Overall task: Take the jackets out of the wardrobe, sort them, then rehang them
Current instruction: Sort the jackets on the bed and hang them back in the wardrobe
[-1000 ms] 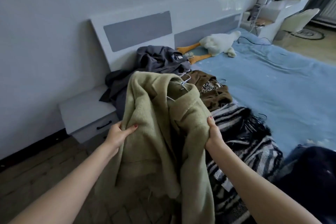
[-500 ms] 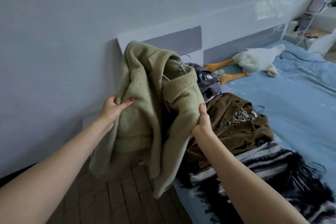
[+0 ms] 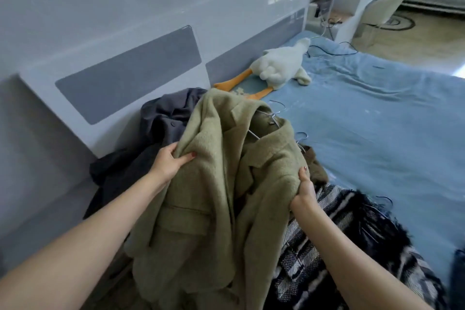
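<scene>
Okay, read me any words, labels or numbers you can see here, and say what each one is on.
No text can be read.
Green coat: small tag inside the collar, too small to read.
Far desk: items on it are too blurred to read.

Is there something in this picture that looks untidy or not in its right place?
Yes. The jackets are untidy: a grey jacket lies crumpled against the headboard, and a striped jacket lies at the bed's edge. Both hands grip a green coat bunched on its hanger.
</scene>
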